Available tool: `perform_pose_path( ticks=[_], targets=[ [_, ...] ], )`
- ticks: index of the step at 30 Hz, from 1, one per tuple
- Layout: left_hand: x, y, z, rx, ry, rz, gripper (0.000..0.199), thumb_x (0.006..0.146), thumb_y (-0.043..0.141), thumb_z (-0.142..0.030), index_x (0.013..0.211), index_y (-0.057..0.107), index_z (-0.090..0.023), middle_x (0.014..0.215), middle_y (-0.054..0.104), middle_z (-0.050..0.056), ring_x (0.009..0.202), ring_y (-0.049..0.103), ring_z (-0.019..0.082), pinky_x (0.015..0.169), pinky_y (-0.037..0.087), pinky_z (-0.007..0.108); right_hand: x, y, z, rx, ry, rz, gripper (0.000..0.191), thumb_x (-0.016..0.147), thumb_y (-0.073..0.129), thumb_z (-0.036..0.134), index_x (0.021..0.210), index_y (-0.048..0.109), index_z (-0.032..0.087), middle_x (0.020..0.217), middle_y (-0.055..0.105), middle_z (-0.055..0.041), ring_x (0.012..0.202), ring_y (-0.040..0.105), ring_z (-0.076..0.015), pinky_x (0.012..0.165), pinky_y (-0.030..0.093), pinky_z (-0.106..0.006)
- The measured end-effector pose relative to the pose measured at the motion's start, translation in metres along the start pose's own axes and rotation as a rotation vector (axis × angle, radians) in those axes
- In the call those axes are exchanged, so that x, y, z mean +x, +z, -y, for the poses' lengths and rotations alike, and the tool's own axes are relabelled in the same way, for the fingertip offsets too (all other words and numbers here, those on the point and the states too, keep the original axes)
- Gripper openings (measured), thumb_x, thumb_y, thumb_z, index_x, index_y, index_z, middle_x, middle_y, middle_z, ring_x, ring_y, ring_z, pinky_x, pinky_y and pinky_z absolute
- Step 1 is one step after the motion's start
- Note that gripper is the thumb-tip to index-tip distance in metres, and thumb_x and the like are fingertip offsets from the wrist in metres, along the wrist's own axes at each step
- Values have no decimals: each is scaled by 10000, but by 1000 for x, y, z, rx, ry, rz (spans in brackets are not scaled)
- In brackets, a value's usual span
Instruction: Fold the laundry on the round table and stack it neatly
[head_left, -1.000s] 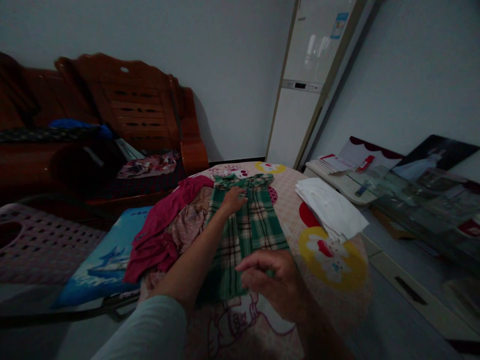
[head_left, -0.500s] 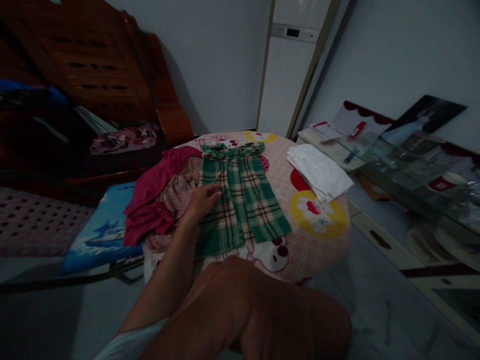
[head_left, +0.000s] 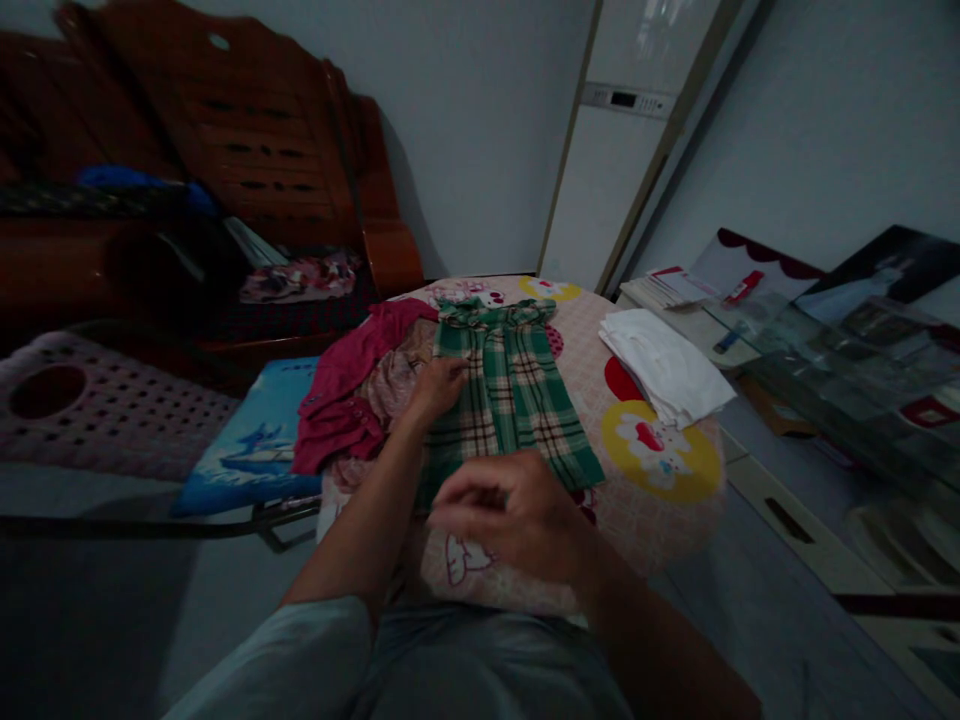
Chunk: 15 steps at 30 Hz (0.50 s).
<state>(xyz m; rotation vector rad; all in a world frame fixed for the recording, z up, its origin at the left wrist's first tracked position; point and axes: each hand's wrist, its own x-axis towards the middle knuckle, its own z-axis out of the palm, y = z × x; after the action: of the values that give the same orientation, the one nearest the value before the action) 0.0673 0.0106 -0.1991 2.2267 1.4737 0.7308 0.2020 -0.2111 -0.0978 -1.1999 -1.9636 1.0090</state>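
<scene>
A green plaid shirt (head_left: pixel 525 400) lies flat on the round table, its ruffled collar end at the far side. My left hand (head_left: pixel 441 387) rests on the shirt's left part with the fingers stretched out, not gripping. Above the shirt's near edge hovers my right hand (head_left: pixel 510 510), fingers loosely curved, a gap between thumb and fingers, nothing seen in it. Left of the shirt are a crumpled magenta garment (head_left: pixel 341 430) and a pale pinkish-brown garment (head_left: pixel 394 383). A folded white garment (head_left: pixel 664 365) sits on the table's right side.
A patterned cloth (head_left: pixel 675 535) covers the table. To the left are a blue printed cushion (head_left: pixel 259 440), a pink woven chair (head_left: pixel 112 400) and a wooden bench (head_left: pixel 262 140). Glass shelving (head_left: pixel 832 370) with papers and small items stands at the right.
My right hand has moved away from close to the camera to over the shirt's near edge. My left hand stays on the shirt. The view has shifted a little.
</scene>
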Motion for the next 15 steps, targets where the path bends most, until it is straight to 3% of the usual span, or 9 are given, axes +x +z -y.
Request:
perform_pose_path(
  ticks=[2,3,7,11,15],
  targets=[
    [22,4,-6,87,2,0,371,878,503,-191,1201,682,-158,1128,721,85,1067,650,230,963,488,340,17,-3,-40,-349,193,-197,184,891,628,319,810,729,189,740,713,-22,696,642,-132,660,426,-235],
    [33,7,-10,141,-7,-1,367,888,493,-186,1204,681,-167,1159,708,88,1103,634,231,989,472,342,23,-3,-60,-504,279,-222,184,891,624,303,796,722,180,751,717,-45,733,654,-151,676,424,-247],
    [68,30,-25,349,14,213,405,872,551,-216,1268,631,-203,1270,634,109,1179,579,242,1026,441,357,33,11,-120,-748,459,-124,232,850,673,391,769,708,176,800,730,-93,805,683,-201,677,426,-271],
    [86,50,-23,409,-42,243,385,867,565,-273,1236,637,-193,1250,619,145,1180,551,298,981,460,434,26,25,-133,-749,421,-137,163,842,683,357,833,707,197,808,725,-67,834,684,-194,703,431,-265],
    [99,55,-17,433,-97,228,400,905,481,-260,1281,589,-174,1319,562,167,1251,480,313,993,442,451,25,25,-133,-689,396,-164,136,837,676,339,802,700,210,787,723,-44,818,681,-185,695,418,-257]
  ],
)
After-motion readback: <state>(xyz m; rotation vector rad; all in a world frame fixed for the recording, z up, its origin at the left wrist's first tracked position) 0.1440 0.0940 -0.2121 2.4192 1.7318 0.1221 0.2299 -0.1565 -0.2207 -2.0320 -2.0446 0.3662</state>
